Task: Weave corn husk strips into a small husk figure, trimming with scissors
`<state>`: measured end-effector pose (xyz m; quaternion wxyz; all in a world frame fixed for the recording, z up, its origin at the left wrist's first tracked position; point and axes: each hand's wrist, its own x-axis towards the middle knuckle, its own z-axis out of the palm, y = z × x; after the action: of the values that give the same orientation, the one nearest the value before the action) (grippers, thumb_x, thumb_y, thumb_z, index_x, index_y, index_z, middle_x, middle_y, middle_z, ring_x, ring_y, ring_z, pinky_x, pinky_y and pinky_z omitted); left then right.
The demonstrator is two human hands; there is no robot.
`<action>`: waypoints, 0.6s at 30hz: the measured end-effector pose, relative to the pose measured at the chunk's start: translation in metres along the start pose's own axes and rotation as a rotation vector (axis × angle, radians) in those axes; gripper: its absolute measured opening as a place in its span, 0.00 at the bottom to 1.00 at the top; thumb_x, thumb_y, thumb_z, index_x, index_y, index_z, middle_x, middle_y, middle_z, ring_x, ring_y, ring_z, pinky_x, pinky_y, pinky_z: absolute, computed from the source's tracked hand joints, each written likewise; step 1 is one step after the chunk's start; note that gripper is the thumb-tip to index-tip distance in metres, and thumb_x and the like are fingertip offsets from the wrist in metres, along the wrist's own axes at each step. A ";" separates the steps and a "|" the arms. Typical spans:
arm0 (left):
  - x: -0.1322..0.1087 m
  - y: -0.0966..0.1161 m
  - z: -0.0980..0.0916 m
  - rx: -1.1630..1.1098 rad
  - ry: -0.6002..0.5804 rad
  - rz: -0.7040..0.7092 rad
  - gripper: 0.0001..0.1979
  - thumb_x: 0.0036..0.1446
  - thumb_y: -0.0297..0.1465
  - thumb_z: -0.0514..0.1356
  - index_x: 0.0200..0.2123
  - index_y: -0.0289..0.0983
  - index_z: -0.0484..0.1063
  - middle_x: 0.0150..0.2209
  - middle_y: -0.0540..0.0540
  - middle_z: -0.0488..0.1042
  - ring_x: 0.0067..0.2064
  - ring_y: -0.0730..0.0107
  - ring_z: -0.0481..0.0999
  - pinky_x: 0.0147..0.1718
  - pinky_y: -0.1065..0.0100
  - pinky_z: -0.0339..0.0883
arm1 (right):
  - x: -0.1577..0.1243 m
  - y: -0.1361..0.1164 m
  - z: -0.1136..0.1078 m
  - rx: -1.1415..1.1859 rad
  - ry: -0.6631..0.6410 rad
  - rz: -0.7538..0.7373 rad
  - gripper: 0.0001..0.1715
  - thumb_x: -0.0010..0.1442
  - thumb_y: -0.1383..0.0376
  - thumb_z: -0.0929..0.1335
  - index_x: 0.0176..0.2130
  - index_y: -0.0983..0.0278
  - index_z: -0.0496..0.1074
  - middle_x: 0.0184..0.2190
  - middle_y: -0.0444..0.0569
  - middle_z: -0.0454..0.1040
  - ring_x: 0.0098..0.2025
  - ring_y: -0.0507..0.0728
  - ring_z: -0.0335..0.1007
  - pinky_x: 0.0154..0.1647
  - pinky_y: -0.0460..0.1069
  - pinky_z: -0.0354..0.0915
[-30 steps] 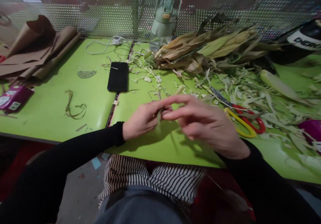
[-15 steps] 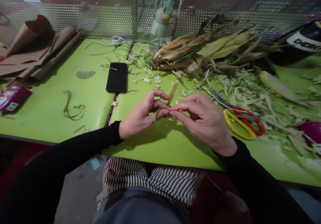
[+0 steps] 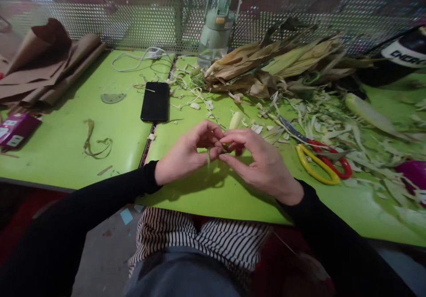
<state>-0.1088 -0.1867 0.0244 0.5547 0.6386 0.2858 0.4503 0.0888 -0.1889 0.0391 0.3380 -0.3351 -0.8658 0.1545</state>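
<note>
1 head-worn camera faces forward and down, from near above the left hand (image 3: 184,152) and right hand (image 3: 268,164).

We see green on the table (image 3: 129,144) and on the central strip (image 3: 208,156); at three o'clock, the scissors (image 3: 312,143) have one yellow and one red handle; at six, the trousers (image 3: 236,239) show black-and-white stripes.

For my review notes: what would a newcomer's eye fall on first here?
Probably the big bundle of dry husks along the back of the green table, beside the upright bottle. Next, the bright-handled scissors, right of the right hand. Front and center, that hand is close to the left hand, where a thin green strip hangs.
</note>
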 end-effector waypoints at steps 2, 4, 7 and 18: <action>0.000 0.002 0.000 -0.009 0.020 -0.041 0.09 0.58 0.26 0.62 0.40 0.37 0.64 0.36 0.51 0.70 0.36 0.78 0.74 0.39 0.72 0.71 | -0.001 0.000 0.002 -0.001 0.007 0.064 0.12 0.63 0.66 0.70 0.47 0.61 0.70 0.41 0.49 0.77 0.36 0.55 0.74 0.35 0.52 0.72; 0.001 0.003 -0.002 -0.041 0.031 -0.101 0.10 0.56 0.27 0.64 0.38 0.37 0.64 0.35 0.51 0.70 0.35 0.78 0.74 0.37 0.74 0.72 | -0.003 0.000 0.003 0.019 0.014 0.109 0.12 0.62 0.65 0.71 0.47 0.61 0.70 0.38 0.48 0.76 0.34 0.55 0.73 0.35 0.52 0.72; 0.006 0.005 -0.010 -0.135 0.002 -0.236 0.11 0.55 0.28 0.66 0.37 0.36 0.65 0.34 0.52 0.70 0.32 0.80 0.74 0.32 0.76 0.72 | -0.004 -0.001 0.002 0.088 0.011 0.134 0.12 0.61 0.65 0.71 0.45 0.61 0.69 0.37 0.48 0.76 0.34 0.55 0.73 0.34 0.51 0.72; 0.004 0.006 -0.008 0.143 -0.030 -0.049 0.06 0.56 0.23 0.62 0.36 0.34 0.67 0.34 0.51 0.72 0.34 0.80 0.75 0.35 0.76 0.72 | -0.005 0.001 0.003 0.098 -0.014 0.059 0.10 0.62 0.65 0.71 0.44 0.61 0.68 0.35 0.46 0.76 0.33 0.54 0.73 0.34 0.50 0.71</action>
<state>-0.1153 -0.1811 0.0311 0.5228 0.6760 0.3244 0.4056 0.0901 -0.1915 0.0339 0.3434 -0.3425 -0.8492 0.2090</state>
